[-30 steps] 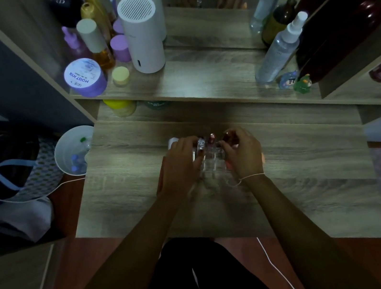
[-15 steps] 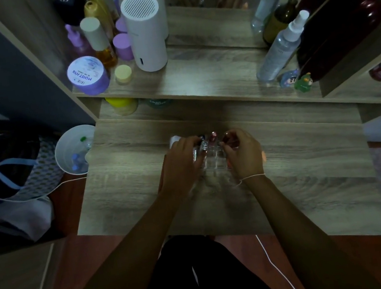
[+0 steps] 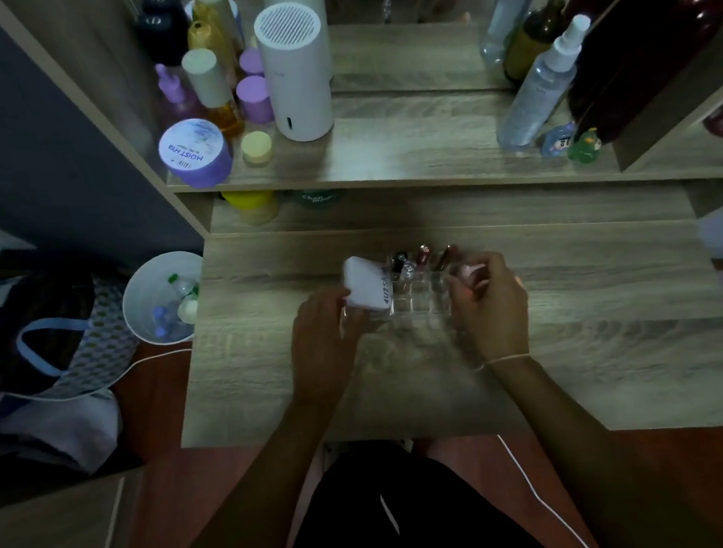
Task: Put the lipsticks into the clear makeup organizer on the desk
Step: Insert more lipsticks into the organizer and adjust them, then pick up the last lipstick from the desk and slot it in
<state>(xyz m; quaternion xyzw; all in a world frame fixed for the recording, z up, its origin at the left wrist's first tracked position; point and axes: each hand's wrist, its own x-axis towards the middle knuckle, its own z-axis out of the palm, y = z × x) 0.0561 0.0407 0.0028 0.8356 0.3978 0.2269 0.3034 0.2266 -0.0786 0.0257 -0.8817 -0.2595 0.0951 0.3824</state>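
Grey-brown wood-grain tabletop (image 3: 594, 306) carries the clear acrylic compartmented makeup organizer (image 3: 416, 300) at centre. My left hand (image 3: 321, 345) grips a flat white rectangular case (image 3: 364, 290) at its left end. My right hand (image 3: 490, 300) pinches a small pale-pink lipstick (image 3: 469, 272) above the right-hand cells. Several dark-capped lipsticks (image 3: 423, 256) stand in the rear row. Recommended: steady the organizer, align the tube vertically over a vacant cell, then lower.

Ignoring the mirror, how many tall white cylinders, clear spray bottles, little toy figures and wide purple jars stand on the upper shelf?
Tall white cylinder: 1
Clear spray bottle: 1
Little toy figures: 2
Wide purple jar: 1
Total: 5
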